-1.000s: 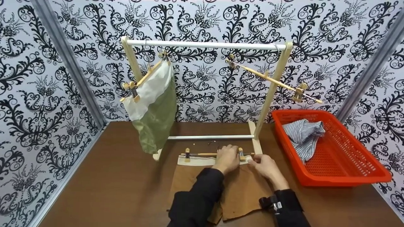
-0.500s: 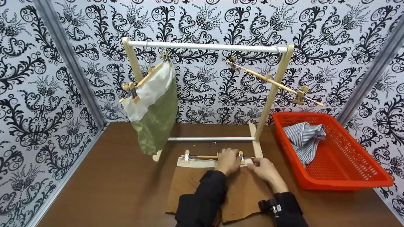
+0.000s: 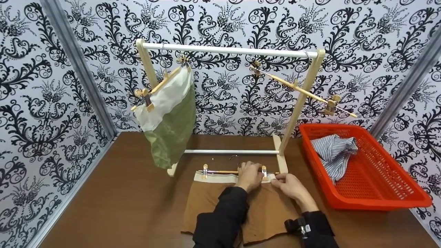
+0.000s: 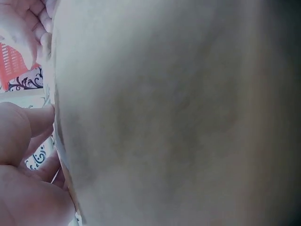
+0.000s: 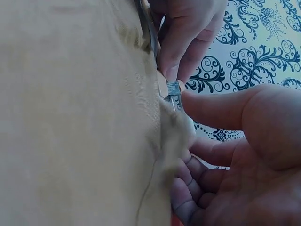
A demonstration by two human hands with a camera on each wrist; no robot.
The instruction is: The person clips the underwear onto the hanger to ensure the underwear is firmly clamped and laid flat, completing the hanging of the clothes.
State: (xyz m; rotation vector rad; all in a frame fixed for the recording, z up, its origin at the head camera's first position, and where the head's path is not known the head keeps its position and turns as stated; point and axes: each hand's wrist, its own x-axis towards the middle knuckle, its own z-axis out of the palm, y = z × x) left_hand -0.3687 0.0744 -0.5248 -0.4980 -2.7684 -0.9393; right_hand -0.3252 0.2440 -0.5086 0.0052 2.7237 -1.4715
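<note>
Brown shorts [image 3: 268, 210] with a cream waistband lie on the table, the waistband held under the clips of a wooden clip hanger [image 3: 224, 172]. My left hand [image 3: 249, 176] grips the hanger just inside its right clip [image 3: 264, 172]; in the right wrist view its thumb [image 5: 171, 59] touches that clip. At the waistband's right corner, my right hand [image 3: 291, 186] pinches the cloth, its thumb near the clip in the right wrist view. Shorts fabric [image 4: 155, 117] fills most of the left wrist view, hiding the fingertips behind its edge.
Behind the hands stands a wooden rack with a white top rail [image 3: 227, 50]. Green-and-white clothing [image 3: 172, 120] hangs at its left, and a bare clip hanger [image 3: 296, 88] at its right. A red basket [image 3: 379, 203] on the right holds a striped cloth [image 3: 334, 153].
The head view has shifted slightly. Both hands stay at the right end of the waistband, with only slight movement of the fingers and the left forearm a little further right.
</note>
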